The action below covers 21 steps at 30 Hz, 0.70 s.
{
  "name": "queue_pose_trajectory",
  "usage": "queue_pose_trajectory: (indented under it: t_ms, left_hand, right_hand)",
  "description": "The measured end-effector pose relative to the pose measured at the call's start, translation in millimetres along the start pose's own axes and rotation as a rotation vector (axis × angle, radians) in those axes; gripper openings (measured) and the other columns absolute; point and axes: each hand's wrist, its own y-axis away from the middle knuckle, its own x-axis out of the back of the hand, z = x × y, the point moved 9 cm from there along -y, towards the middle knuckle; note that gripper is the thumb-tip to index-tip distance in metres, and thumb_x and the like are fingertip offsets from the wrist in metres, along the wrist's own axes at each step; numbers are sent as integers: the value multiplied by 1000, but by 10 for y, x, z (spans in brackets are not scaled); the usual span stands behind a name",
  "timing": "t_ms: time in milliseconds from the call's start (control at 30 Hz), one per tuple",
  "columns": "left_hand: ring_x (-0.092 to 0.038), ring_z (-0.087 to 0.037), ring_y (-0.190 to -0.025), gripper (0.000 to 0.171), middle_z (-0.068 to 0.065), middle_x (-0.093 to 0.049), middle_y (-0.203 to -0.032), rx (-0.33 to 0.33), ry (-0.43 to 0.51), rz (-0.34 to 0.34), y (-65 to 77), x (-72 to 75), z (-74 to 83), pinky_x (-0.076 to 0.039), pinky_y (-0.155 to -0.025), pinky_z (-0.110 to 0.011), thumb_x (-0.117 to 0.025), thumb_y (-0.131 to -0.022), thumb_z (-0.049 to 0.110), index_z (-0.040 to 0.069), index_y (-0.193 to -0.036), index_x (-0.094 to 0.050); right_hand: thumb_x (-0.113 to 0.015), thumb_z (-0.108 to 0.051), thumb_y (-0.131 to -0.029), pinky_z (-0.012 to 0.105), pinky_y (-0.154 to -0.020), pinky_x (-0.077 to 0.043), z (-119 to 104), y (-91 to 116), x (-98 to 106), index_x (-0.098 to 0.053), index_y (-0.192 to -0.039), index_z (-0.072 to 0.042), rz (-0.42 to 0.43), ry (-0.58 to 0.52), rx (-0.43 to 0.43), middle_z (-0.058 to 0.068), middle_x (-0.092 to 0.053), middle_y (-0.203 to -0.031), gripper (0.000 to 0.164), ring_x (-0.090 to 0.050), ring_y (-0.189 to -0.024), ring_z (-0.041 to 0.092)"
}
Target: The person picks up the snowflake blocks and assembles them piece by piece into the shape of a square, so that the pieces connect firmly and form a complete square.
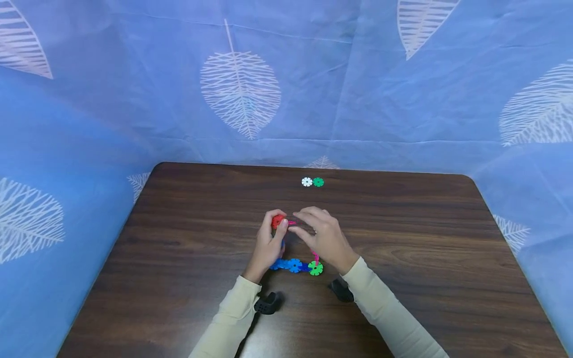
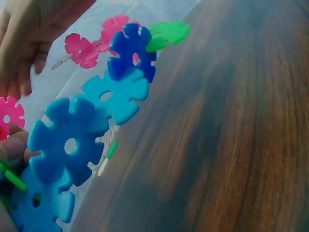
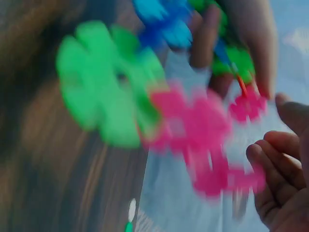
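My left hand pinches a red snowflake disc between thumb and fingers. A pink disc is joined at the red one. From this hand runs a chain of slotted discs: several blue discs, a dark blue disc, then a bright green disc. Past the green come linked pink discs, with a clear piece at their end. My right hand is beside the red end, thumb and fingers apart with nothing held between them; its fingertips are close to the pink disc.
A white disc and a green disc lie side by side toward the far edge of the dark wooden table. Blue cloth with white leaf prints hangs behind. Black bands are worn at both wrists.
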Motion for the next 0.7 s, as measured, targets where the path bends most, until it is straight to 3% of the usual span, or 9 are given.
queue_pose_trajectory:
  t_ms: [167,367,533,700]
  left_hand:
    - [-38,-7,-38,31,-30,-52,-90,9,40,6,9,50,-85,-37,-37,-19,-42,-102,19,-1,-125,-37]
    - [-37,-8,-37,31,-28,-55,-95,10,70,34,39,107,-99,-36,-36,-20,-43,-101,17,-3,-124,-34]
    - [-37,-7,-37,30,-26,-58,-103,11,78,68,78,151,-84,-36,-37,-18,-43,-101,17,-2,-123,-34]
    - [-38,-6,-37,28,-30,-60,-109,17,66,71,84,164,-64,-36,-37,-18,-42,-102,17,-2,-122,-35]
  right_hand:
    - [-69,-19,-87,34,-70,-55,585,-64,86,-71,-102,-4,25,-32,-215,7,-68,-92,21,-63,-79,15]
    - [-65,-14,-90,36,-67,-52,1349,-93,-104,-69,-99,2,-129,86,-464,12,-65,-86,18,-61,-75,22]
    - [-64,-17,-91,41,-78,-53,1706,-129,-285,-67,-104,3,-207,129,-577,16,-66,-94,25,-63,-86,27]
    - [-63,-19,-92,42,-83,-52,1906,-190,-365,-65,-111,3,-201,133,-649,18,-65,-100,30,-62,-91,29]
